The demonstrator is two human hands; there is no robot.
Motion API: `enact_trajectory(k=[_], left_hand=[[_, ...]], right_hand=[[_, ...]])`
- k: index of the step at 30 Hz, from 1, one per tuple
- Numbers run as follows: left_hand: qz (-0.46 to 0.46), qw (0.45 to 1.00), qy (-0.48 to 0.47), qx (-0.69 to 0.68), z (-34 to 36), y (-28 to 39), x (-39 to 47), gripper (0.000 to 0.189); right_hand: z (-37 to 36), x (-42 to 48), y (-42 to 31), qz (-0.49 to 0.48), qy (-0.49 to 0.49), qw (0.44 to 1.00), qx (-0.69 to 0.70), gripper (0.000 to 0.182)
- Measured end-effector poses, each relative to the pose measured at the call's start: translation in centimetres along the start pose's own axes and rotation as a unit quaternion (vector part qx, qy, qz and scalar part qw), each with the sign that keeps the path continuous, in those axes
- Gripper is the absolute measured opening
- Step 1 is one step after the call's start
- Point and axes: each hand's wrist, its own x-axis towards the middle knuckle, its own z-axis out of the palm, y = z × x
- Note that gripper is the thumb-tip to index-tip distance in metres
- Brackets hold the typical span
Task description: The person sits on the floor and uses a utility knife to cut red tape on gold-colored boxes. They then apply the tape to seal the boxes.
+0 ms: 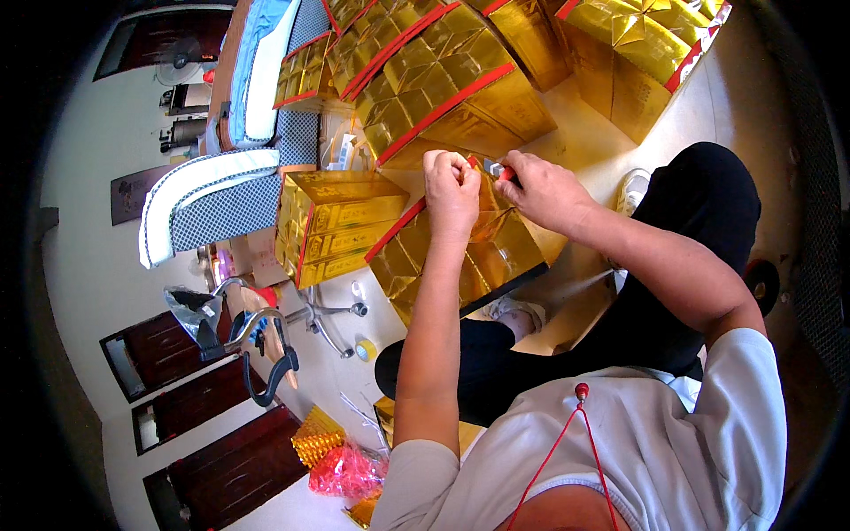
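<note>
A gold foil-covered box [495,262] with a red strip [397,231] along one edge and a black strip along another stands before me, under my forearms. Above the far end of its top, my left hand [453,189] pinches the end of a red strip between thumb and fingers. Close to its right, my right hand [541,189] is closed around a small cutter [495,168] with a red handle, whose metal part points at the pinched red end. Whether the metal touches the strip I cannot tell.
Several more gold boxes [465,86] with red edges stand beyond and to the right. At left are a gold carton [342,222], a padded sofa arm [222,199], a wheeled chair base [319,312] and a tape roll [365,350]. Pink plastic wrap [345,470] lies lower left.
</note>
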Motion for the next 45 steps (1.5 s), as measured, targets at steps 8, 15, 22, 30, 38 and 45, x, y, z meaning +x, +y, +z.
enact_trajectory(k=[8, 15, 22, 30, 38, 45], left_hand=[[-0.027, 0.999, -0.014, -0.044, -0.9, 1.8, -0.4, 0.008], [-0.014, 0.999, -0.015, -0.046, -1.0, 1.4, -0.4, 0.011], [-0.027, 0.996, -0.019, -0.077, -1.1, 1.3, -0.2, 0.010], [-0.045, 0.994, -0.023, -0.097, -1.2, 1.4, -0.1, 0.008], [-0.050, 0.994, -0.022, -0.095, -1.1, 1.3, -0.1, 0.007], [-0.060, 0.993, -0.019, -0.099, -1.0, 1.1, 0.0, 0.006]], right_hand=[[0.1, -0.4, 0.0, -0.054, 0.028, 0.998, -0.024, 0.026], [-0.4, -0.9, -0.6, -0.135, 0.054, 0.986, -0.076, 0.023], [-0.4, -0.4, -0.8, -0.094, 0.037, 0.990, -0.098, 0.028], [-0.5, -0.1, -1.1, -0.097, 0.040, 0.988, -0.112, 0.025], [-0.3, -0.2, -1.1, -0.098, 0.058, 0.987, -0.109, 0.024], [0.1, -0.2, -0.9, -0.113, 0.073, 0.985, -0.109, 0.024]])
